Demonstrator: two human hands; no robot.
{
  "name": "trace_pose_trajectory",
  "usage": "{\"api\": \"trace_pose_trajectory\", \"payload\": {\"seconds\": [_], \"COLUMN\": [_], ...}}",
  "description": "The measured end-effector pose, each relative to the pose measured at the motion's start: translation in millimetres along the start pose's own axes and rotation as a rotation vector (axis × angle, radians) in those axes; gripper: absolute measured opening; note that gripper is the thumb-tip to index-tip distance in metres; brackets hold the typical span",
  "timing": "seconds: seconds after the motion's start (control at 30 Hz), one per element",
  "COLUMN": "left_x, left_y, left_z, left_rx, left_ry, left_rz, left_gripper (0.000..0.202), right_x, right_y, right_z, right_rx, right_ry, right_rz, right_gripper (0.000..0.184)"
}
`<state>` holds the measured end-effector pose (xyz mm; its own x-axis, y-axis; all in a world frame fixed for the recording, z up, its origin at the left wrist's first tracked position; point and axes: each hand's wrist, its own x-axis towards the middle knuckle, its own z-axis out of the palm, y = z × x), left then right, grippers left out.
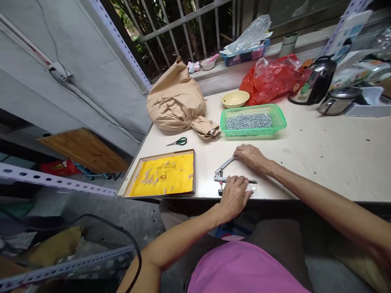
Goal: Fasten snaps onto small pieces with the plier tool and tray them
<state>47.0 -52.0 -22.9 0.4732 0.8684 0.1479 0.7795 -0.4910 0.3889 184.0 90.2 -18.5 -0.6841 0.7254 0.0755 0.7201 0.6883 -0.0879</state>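
Note:
A grey metal lever tool (225,164) with a spring at its joint lies near the table's front edge, its two arms spread apart. My right hand (251,157) has its fingers curled over the far end of the upper arm. Across the lower bar lies my left hand (234,195), fingers bent and closed around it; whether a small part is pinched underneath is hidden. A red and black tip of the tool shows just left of those fingers. Beside my left hand is a small clear plastic piece (253,188).
Left stands a shallow tray (194,171) with yellow lining and scattered small metal pieces. Green-handled scissors (181,141) lie behind it. Further back are a brown paper sack (174,97), a green basket (282,122) of small metal parts, a yellow bowl (235,99), a red bag (269,81) and a kettle (317,77).

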Motion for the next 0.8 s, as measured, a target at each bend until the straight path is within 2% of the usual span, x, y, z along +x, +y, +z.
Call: {"api": "trace_pose_trajectory", "payload": {"seconds": [0.1,0.2,0.3,0.37,0.43,0.5,0.6,0.8], "left_x": [-3,-10,-23,-33,-42,-49,-52,-48], "left_y": [-5,-23,-62,-94,-123,-143,-152,-142], "left_z": [-3.2,-22.0,-58.4,-83.9,-102.0,-110.0,-108.6,-102.8], "left_rx": [-0.055,-0.096,0.002,0.16,0.272,0.319,0.34,0.336], "left_ry": [0.0,0.061,0.207,0.25,0.172,0.06,-0.015,-0.04], "left_rz": [0.042,0.028,-0.228,-0.432,-0.535,-0.541,-0.47,-0.394], "left_gripper": [0.037,0.035,0.03,0.029,0.027,0.026,0.025,0.031], "right_x": [7,2,-4,-5,-4,-3,-2,-2], "right_y": [-2,-11,-21,-25,-27,-26,-25,-25], "right_z": [1,-1,-6,-9,-9,-9,-7,-7], "right_rx": [-0.039,-0.076,-0.064,-0.065,-0.081,-0.09,-0.099,-0.111], "right_ry": [-0.028,-0.055,-0.067,-0.092,-0.114,-0.12,-0.111,-0.118], "right_rz": [-0.021,0.022,0.062,0.078,0.089,0.086,0.084,0.09], "right_gripper": [0.021,0.021,0.022,0.022,0.022,0.022,0.023,0.024]}}
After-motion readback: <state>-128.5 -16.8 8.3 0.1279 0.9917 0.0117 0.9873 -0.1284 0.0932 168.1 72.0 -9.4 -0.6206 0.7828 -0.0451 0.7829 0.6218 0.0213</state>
